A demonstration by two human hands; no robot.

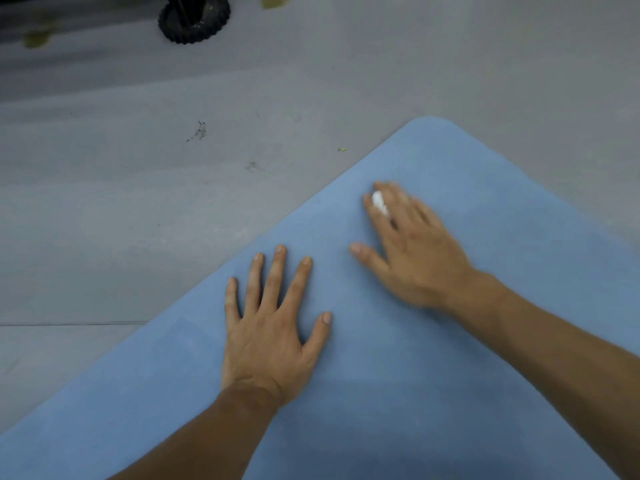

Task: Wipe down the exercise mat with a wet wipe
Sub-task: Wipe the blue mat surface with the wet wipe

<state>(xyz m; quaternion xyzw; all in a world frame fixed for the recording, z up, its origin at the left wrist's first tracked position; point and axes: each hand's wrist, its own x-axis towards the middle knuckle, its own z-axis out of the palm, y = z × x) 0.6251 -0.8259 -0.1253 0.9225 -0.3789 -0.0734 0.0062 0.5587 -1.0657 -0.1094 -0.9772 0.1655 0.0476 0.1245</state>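
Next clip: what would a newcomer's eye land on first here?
A blue exercise mat fills the lower right of the view, lying on a grey floor. Two bare hands rest on it: the left hand flat with its fingers spread, the right hand blurred, with a white wet wipe showing between its fingers. A black toothed wheel sits at the top left.

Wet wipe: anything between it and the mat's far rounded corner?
Nothing visible. The wet wipe is pressed under the right hand on the mat, and the stretch up to the far corner is bare. The left hand lies flat nearer the person, out of that path.
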